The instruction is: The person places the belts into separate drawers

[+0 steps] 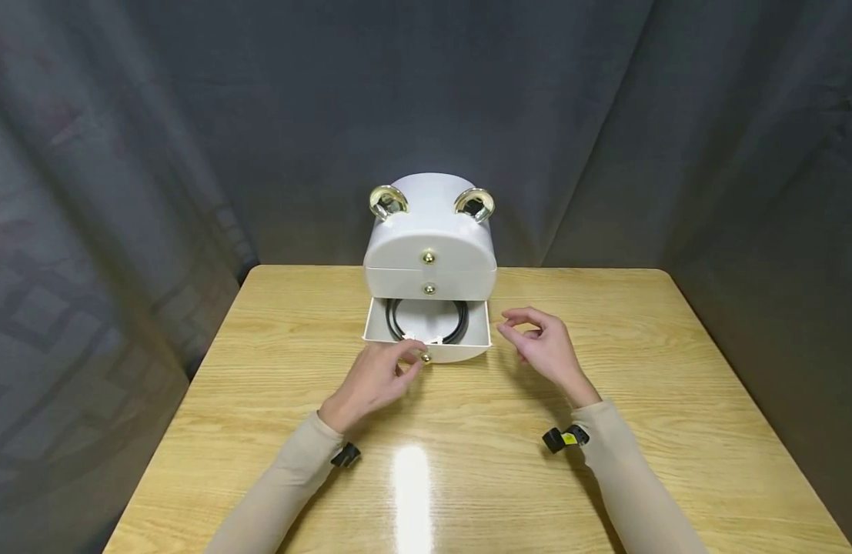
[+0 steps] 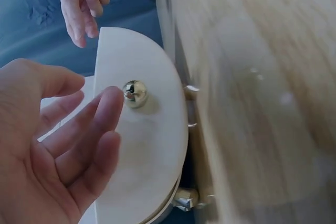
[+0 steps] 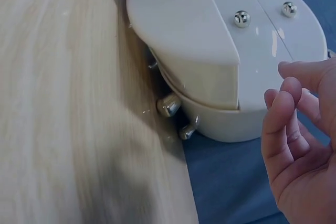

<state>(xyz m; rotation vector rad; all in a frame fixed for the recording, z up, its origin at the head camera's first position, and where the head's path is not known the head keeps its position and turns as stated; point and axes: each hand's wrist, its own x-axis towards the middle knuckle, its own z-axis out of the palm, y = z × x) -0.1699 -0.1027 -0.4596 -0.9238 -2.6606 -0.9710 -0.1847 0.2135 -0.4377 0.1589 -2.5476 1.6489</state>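
On the table stands a white rounded box (image 1: 429, 219) with gold ears and several gold knobs. Its bottom drawer (image 1: 470, 353) is pulled out, and a coiled black cable (image 1: 463, 323) with white pieces near its front lies inside. My left hand (image 1: 373, 377) is over the drawer's front edge, fingers loosely bent beside the gold knob (image 2: 135, 94); it holds nothing, and contact with the drawer is unclear. Right of the drawer, my right hand (image 1: 549, 350) hovers apart from it, fingers loosely curled around nothing. In the right wrist view, the drawer front hides the cable.
The wooden table (image 1: 273, 338) extends on both sides of the box and in front of it. Dark grey curtains (image 1: 426, 92) hang behind and at both sides. Short metallic feet (image 3: 168, 105) show under the box. Each wrist wears a black strap (image 1: 567, 438).
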